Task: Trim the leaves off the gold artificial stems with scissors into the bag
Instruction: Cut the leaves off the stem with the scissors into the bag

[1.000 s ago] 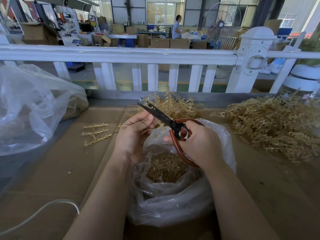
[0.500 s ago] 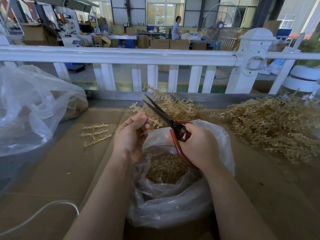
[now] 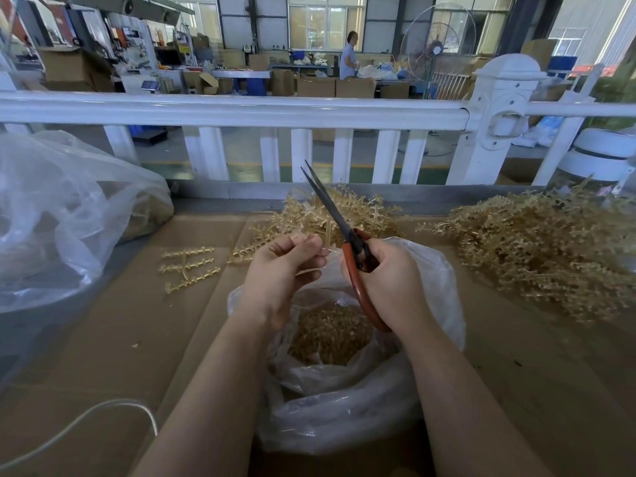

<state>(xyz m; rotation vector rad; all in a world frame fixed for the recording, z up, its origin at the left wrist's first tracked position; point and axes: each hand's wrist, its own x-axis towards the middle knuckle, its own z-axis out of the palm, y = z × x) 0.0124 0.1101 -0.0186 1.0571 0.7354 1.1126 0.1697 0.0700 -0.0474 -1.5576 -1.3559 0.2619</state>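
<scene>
A thin gold stem piece (image 3: 303, 239) sits pinched in the left hand (image 3: 284, 270), just above the open clear bag (image 3: 437, 277) of gold clippings. Beside that grip, the right hand (image 3: 389, 280) holds red-handled scissors (image 3: 347, 242), blades nearly closed, pointing up. Untrimmed gold stems (image 3: 537, 256) lie heaped right on the cardboard surface (image 3: 120, 339). No writing is legible.

bag (image 3: 433, 280) between forearms (leaves (image 3: 330, 335) inside), stem pile (image 3: 543, 249) right, railing (image 3: 241, 111) behind
</scene>
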